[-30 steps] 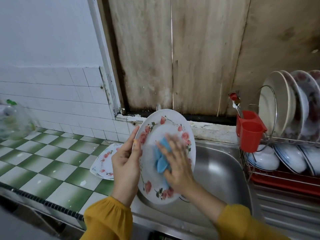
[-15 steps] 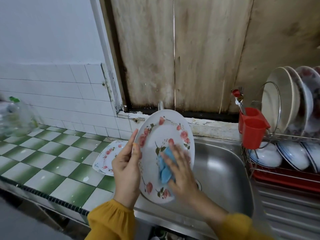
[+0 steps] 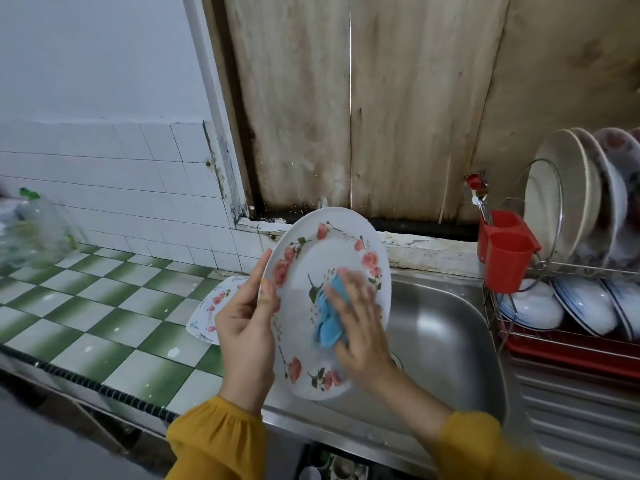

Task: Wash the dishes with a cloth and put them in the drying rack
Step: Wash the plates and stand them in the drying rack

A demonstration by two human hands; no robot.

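Task judged midway: the left hand [image 3: 246,327] gripped the rim of the white oval rose-patterned plate [image 3: 329,251] over the steel sink [image 3: 443,327], the right hand [image 3: 360,327] pressed the blue cloth [image 3: 327,323] flat-fingered against it, a second floral plate [image 3: 214,303] waited on the green-checked tiled counter [image 3: 104,306], and the wire drying rack [image 3: 571,270] held several dishes.

Two rose plates: the held plate [image 3: 325,251] over the sink [image 3: 440,327], the flat plate [image 3: 214,306] at the counter's [image 3: 104,306] right edge. One blue cloth [image 3: 327,322]. One red cutlery holder [image 3: 505,258]. In the rack [image 3: 581,270]: at least three upright plates [image 3: 554,202], three bowls [image 3: 530,306] in view
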